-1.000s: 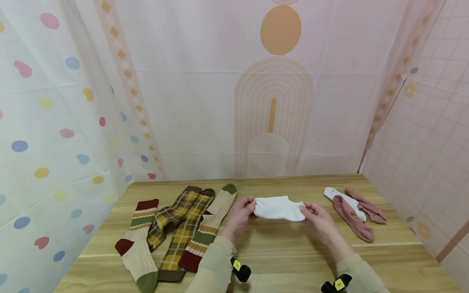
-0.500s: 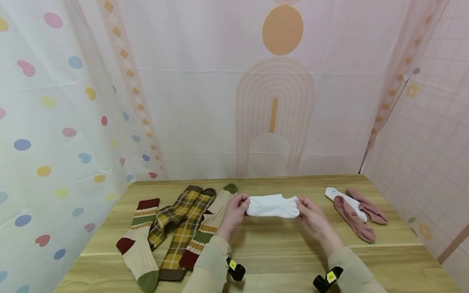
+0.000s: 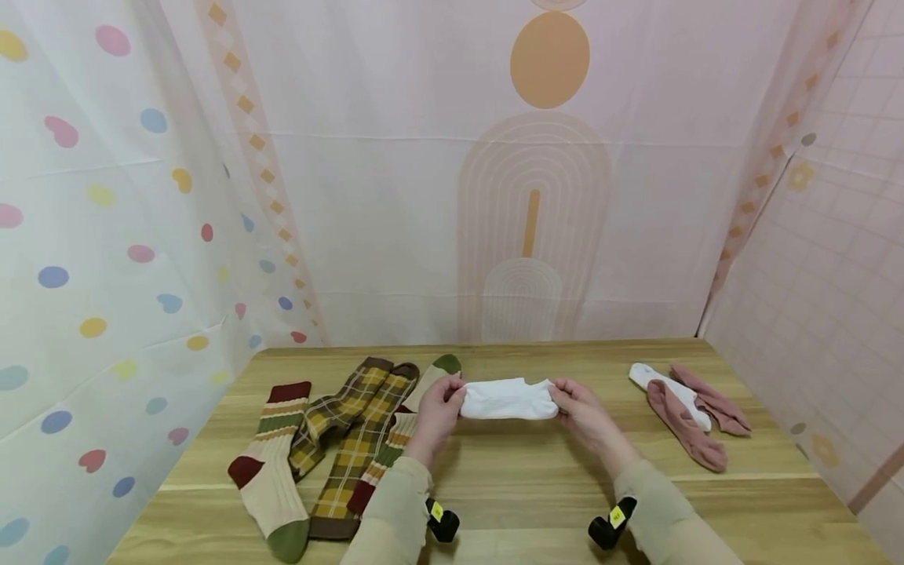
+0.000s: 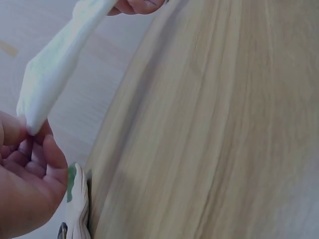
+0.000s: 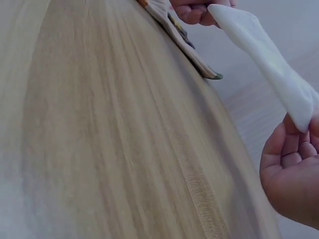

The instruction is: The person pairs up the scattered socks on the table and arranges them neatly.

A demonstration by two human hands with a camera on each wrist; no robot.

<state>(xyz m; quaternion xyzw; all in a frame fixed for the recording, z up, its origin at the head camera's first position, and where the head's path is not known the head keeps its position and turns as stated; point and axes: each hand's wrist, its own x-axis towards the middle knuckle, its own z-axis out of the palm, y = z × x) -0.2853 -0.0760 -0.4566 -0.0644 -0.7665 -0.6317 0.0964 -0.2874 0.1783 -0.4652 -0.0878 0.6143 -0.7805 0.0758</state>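
A white ankle sock (image 3: 507, 399) is stretched level between my two hands, raised above the table. My left hand (image 3: 438, 414) pinches its left end between thumb and fingers; my right hand (image 3: 585, 416) pinches the other end. In the left wrist view the sock (image 4: 52, 64) runs up from the left hand (image 4: 30, 174) as a taut band. The right wrist view shows the sock (image 5: 266, 59) with its near end in the right hand (image 5: 294, 169). Behind the left arm, a striped sock (image 3: 395, 443) is partly hidden.
On the left of the wooden table (image 3: 523, 502) lie another striped sock (image 3: 271, 471) and two plaid socks (image 3: 367, 439), overlapping. At the right, two pink socks (image 3: 685, 428) lie with a second white sock (image 3: 646, 375) between them. Patterned curtains (image 3: 381, 196) hang behind the table.
Both hands have moved left with the white sock, keeping it stretched. The left arm now covers more of the striped sock. The socks on the table stay put, while the view has shifted slightly.
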